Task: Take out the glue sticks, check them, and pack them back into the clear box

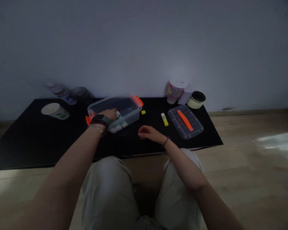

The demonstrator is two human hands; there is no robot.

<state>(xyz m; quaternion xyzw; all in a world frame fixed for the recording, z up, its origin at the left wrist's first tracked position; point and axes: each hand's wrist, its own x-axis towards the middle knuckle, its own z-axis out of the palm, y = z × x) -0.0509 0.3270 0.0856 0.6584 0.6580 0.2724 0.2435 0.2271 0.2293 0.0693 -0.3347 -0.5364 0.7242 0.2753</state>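
Box (pixel 124 108), clear plastic, orange latches (pixel 137 101) | left hand (pixel 109 114) inside, grip unclear | right hand (pixel 148 133) half-curled, empty

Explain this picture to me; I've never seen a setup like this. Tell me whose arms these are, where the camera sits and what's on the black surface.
This picture comes from a camera worn on a person's head, looking down past their knees, so the arms are the person's own. The left hand reaches into a clear plastic box with orange latches, next to a small white-and-green item; whether it grips that item is hard to tell. The right hand is loosely curled over the black surface, holding nothing visible. That surface also bears a clear lid with an orange handle, a yellow glue stick, a small yellow block and a paper cup on its side.
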